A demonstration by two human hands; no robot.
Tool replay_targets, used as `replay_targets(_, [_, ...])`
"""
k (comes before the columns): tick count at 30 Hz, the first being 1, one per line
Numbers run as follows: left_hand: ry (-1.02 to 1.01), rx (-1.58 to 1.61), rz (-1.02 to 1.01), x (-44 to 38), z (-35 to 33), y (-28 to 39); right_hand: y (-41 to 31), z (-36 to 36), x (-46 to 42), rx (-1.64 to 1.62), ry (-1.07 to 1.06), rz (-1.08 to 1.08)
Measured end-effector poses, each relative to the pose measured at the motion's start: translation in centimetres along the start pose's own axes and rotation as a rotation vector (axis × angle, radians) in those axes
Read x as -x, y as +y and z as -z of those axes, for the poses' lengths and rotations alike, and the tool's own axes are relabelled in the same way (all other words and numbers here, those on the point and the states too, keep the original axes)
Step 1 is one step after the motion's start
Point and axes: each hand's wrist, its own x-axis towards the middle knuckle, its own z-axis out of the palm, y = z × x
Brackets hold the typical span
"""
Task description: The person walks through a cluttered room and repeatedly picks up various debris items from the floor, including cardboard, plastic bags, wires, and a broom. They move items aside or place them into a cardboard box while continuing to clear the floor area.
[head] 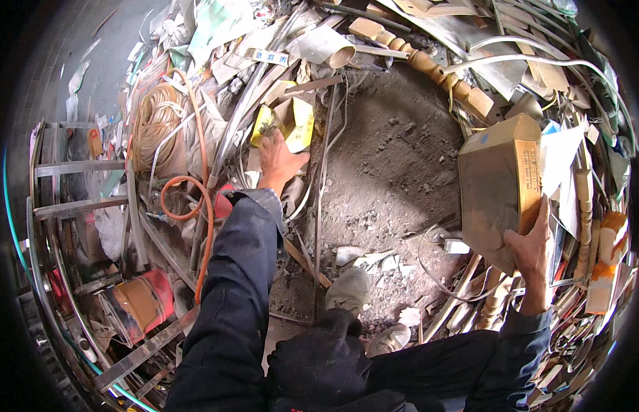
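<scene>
My right hand (532, 252) grips the lower right corner of a brown cardboard box (488, 190), thumb on its broad face. The box is tilted and bears printed writing on its narrow side. My left hand (280, 160) reaches forward to a torn yellow carton (301, 123) that lies among the scrap. Its fingertips are at the carton's near side, by a greyish clump (268, 127). The thumb is spread to the right. Whether these fingers grip the carton or only touch it is hidden by the hand.
Dusty ground (391, 154) strewn with rubble lies between heaps of scrap. A turned wooden baluster (422, 63) lies ahead. At left are coiled tubing (157, 126), an orange hose (210, 247) and a metal frame (82, 167). A thin upright strip (321, 206) stands right of my left hand.
</scene>
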Motion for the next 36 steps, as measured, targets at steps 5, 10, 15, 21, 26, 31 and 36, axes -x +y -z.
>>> replay_targets(5, [-0.032, -0.163, -0.092, -0.1, 0.5, 1.7, 1.7, -0.6, -0.4, -0.014, 0.021, 0.041])
replay_targets(10, [-0.079, -0.204, -0.147, 0.0, 0.0, 1.6, 0.6, -0.3, 0.3, -0.018, 0.006, 0.011])
replay_targets(15, [-0.057, -0.176, -0.083, 0.5, -0.4, 2.8, 1.4, -0.5, 0.7, 0.019, 0.065, 0.077])
replay_targets(21, [-0.078, -0.201, -0.092, -0.2, -1.5, 1.4, 1.4, 0.2, 1.2, -0.031, -0.008, 0.041])
replay_targets(26, [0.044, -0.125, -0.131, -1.0, -1.5, -0.8, 2.1, 0.0, 1.6, -0.061, 0.027, 0.078])
replay_targets(31, [0.026, 0.278, -0.004, -0.8, 3.7, -4.1, 1.9, -0.2, 1.3, -0.096, -0.013, 0.08])
replay_targets(36, [-0.381, 0.972, 0.053, 8.9, 10.8, 1.9, 2.4, -0.1, 0.9, -0.075, 0.03, 0.054])
